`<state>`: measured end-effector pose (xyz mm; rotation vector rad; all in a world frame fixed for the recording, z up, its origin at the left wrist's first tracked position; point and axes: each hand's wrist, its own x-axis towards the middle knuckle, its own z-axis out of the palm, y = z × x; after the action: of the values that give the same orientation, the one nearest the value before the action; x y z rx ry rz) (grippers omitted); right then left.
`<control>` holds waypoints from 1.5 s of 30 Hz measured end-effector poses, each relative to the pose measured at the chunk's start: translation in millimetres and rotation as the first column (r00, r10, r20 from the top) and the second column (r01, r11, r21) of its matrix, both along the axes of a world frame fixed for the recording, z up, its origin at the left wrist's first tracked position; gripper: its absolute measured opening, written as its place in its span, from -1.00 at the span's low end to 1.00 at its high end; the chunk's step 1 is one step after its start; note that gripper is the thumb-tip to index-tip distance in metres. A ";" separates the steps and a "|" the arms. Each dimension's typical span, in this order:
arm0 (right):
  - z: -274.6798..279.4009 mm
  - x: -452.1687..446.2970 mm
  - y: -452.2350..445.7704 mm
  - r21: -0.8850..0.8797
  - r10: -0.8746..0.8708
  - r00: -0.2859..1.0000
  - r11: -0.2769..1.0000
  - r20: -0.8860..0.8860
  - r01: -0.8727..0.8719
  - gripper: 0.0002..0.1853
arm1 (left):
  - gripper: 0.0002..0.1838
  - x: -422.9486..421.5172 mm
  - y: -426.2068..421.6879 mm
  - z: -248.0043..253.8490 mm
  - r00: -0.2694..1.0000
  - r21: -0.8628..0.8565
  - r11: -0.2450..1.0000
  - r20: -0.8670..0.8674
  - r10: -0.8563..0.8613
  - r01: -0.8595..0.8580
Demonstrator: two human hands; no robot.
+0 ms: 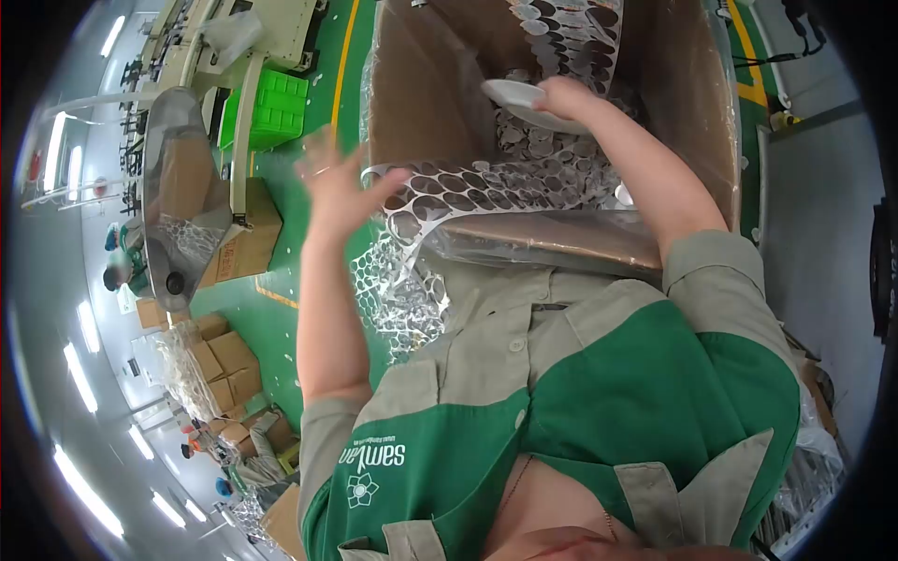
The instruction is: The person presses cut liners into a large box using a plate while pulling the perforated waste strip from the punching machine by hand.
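My right hand (565, 99) reaches into a large cardboard box (435, 89) lined with clear plastic. Its fingers grip the rim of a white, shallow, plate-like dish (514, 93), which is tilted. Below the dish lie many small round discs (538, 142), heaped in the box. My left hand (344, 185) is raised by the box's left edge, fingers spread and somewhat blurred, holding nothing. Close to it, a punched sheet with rows of round holes (458, 192) drapes over the box's near edge. Another strip of punched sheet (599, 37) runs down the far side.
More punched scrap (398, 290) hangs or lies outside the box on the left. A green crate (267, 109) stands beside a machine (271, 33) further left. Cardboard cartons (224, 365) and other people (131, 262) are in the background. A grey wall (823, 196) rises on the right.
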<state>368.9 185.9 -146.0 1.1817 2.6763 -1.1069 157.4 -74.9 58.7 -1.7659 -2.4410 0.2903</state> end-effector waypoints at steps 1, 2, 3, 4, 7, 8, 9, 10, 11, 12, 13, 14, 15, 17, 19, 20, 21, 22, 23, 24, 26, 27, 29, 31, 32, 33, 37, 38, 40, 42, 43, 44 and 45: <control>19.6 -2.9 1.8 0.039 0.017 0.997 0.999 -0.071 -0.015 -0.62 | -0.12 16.1 24.8 -20.4 0.997 -0.240 0.969 -0.062 0.050 -0.064; 36.7 -3.8 5.0 0.077 0.035 0.990 0.997 -0.140 -0.024 -0.62 | -0.02 30.4 42.4 -34.7 0.988 -0.463 0.876 -0.133 0.081 -0.134; 51.0 -2.3 8.5 0.084 0.025 0.968 0.996 -0.249 -0.004 -0.61 | 0.03 42.0 49.2 -41.4 0.984 -0.623 0.766 -0.165 0.068 -0.158; 66.6 -0.1 15.0 0.089 0.015 0.935 0.996 -0.355 0.018 -0.61 | 0.09 49.5 55.9 -44.7 0.980 -0.758 0.627 -0.196 0.047 -0.181; 141.2 16.4 17.5 -0.254 -0.145 0.724 0.966 -0.674 -0.043 -0.61 | -0.49 50.9 55.3 -36.9 0.987 -0.815 0.580 0.083 0.141 -0.014; 169.6 28.1 9.8 -0.376 -0.200 0.606 0.910 -0.770 -0.177 -0.60 | -0.81 37.4 30.4 -45.0 0.934 -0.489 0.851 0.357 -0.004 0.190; 194.9 33.8 8.1 -0.574 -0.382 0.478 0.735 -0.791 -0.362 -0.67 | -0.80 41.0 19.8 -28.5 0.881 -0.392 0.886 0.472 -0.039 0.250; 187.2 31.0 13.0 -0.536 -0.398 0.363 0.688 -0.843 -0.490 -0.60 | -0.77 47.8 11.6 -7.1 0.812 -0.288 0.911 0.578 -0.080 0.295; 172.4 27.7 17.9 -0.477 -0.423 0.243 0.637 -0.873 -0.606 -0.53 | -0.73 54.2 0.9 7.0 0.830 -0.176 0.938 0.534 -0.163 0.297; 148.9 21.5 23.4 -0.472 -0.455 0.284 0.379 -0.844 -0.796 -0.51 | -0.69 59.5 -9.6 18.0 0.843 -0.060 0.951 0.482 -0.239 0.304; 109.1 15.4 20.9 -0.481 -0.507 0.390 0.058 -0.769 -0.875 -0.43 | -0.69 60.3 -19.8 26.5 0.815 0.051 0.936 0.477 -0.329 0.347; 53.6 6.1 18.9 -0.499 -0.518 0.443 -0.035 -0.732 -0.866 -0.44 | -0.69 60.5 -29.0 35.3 0.784 0.164 0.908 0.461 -0.417 0.386; 5.2 8.7 10.1 -0.713 -0.490 0.623 -0.004 -0.609 -0.701 -0.49 | -0.74 64.2 -36.5 47.0 0.778 0.240 0.905 0.462 -0.425 0.352; -76.1 31.9 -12.3 -0.691 -0.302 0.925 0.720 -0.229 0.064 -0.58 | -0.77 57.9 -56.8 58.6 0.799 0.336 0.906 0.454 -0.395 0.257; -162.4 55.0 -22.0 -0.172 -0.050 0.996 0.983 0.076 0.062 -0.67 | -0.79 42.8 -71.7 43.6 0.811 0.311 0.943 0.515 -0.276 0.123; -158.1 62.5 -32.2 0.011 -0.001 0.952 1.000 0.307 -0.002 -0.66 | -0.79 34.5 -78.0 36.7 0.785 0.326 0.945 0.576 -0.227 0.033; -154.0 61.6 -29.2 -0.002 -0.080 0.959 0.996 0.273 0.084 -0.67 | -0.78 28.7 -82.9 33.3 0.803 0.323 0.946 0.566 -0.187 -0.008; -150.5 57.7 -21.8 -0.014 -0.160 0.956 0.986 0.245 0.168 -0.68 | -0.78 23.3 -85.6 32.5 0.794 0.342 0.939 0.579 -0.187 -0.028; -151.0 46.0 -7.2 0.084 -0.050 0.969 0.996 0.243 0.030 -0.67 | -0.78 18.9 -87.7 31.3 0.784 0.363 0.930 0.592 -0.186 -0.054; -112.9 34.3 1.8 0.022 0.001 0.966 1.000 0.259 -0.006 -0.66 | -0.79 16.4 -88.4 31.3 0.760 0.384 0.920 0.622 -0.191 -0.083; -31.4 12.0 24.3 0.056 0.061 0.991 0.996 0.119 -0.068 -0.62 | -0.80 20.9 -83.8 40.8 0.744 0.403 0.915 0.623 -0.242 -0.040; 18.4 4.1 25.9 0.000 0.031 1.000 1.000 -0.001 -0.031 -0.62 | -0.81 18.9 -87.2 45.9 0.687 0.406 0.907 0.690 -0.226 -0.110; 82.2 -3.0 30.1 -0.155 0.020 0.915 0.984 -0.403 -0.090 -0.54 | -0.82 20.2 -94.2 64.4 0.625 0.409 0.905 0.738 -0.254 -0.115; 134.1 0.6 8.7 -0.549 -0.213 0.679 0.769 -0.703 -0.327 -0.60 | -0.88 18.1 -104.3 79.1 0.508 0.503 0.861 0.761 -0.403 -0.071; 132.6 -0.4 2.9 -0.635 -0.312 0.574 0.559 -0.757 -0.534 -0.57 | -0.83 19.7 -108.8 86.5 0.445 0.557 0.829 0.756 -0.479 -0.055; 125.1 -1.4 -2.6 -0.623 -0.433 0.476 0.315 -0.765 -0.716 -0.54 | -0.72 20.6 -119.3 89.5 0.392 0.597 0.794 0.762 -0.515 -0.118; -50.4 18.9 -13.3 -0.944 -0.370 0.872 0.060 -0.322 -0.323 -0.50 | -0.59 8.5 -202.8 109.7 0.634 0.852 0.262 0.515 -0.576 -0.453; -90.9 35.6 -21.0 -0.941 -0.407 0.884 0.324 -0.228 -0.094 -0.54 | -0.52 38.5 -175.8 125.6 0.722 0.844 0.157 0.522 -0.454 -0.512; -145.8 64.2 -16.8 -0.173 -0.115 0.980 0.974 0.159 0.143 -0.57 | -0.51 -11.4 -237.5 145.4 0.820 0.842 0.186 0.536 -0.201 -0.506; -147.3 65.2 -12.9 -0.121 -0.051 0.960 0.989 0.275 0.087 -0.60 | -0.57 -92.9 -295.2 139.6 0.688 0.675 -0.149 0.724 -0.055 -0.722; -147.7 65.5 -8.5 -0.061 0.012 0.919 0.998 0.393 0.013 -0.62 | -0.57 -100.1 -287.8 130.4 0.665 0.673 -0.127 0.740 0.103 -0.729; -145.1 59.6 -5.5 -0.004 -0.022 0.932 1.000 0.361 0.025 -0.67 | -0.57 -107.0 -280.4 121.4 0.625 0.664 -0.107 0.738 0.253 -0.741; -139.1 51.9 -2.3 -0.012 -0.015 0.940 1.000 0.340 0.021 -0.67 | -0.58 -135.3 -299.0 107.9 0.468 0.495 -0.001 0.823 0.322 -0.869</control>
<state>420.8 183.6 -285.1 1.2636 2.3946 -0.8321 22.0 -373.9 166.6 -0.0433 -2.5299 -1.4574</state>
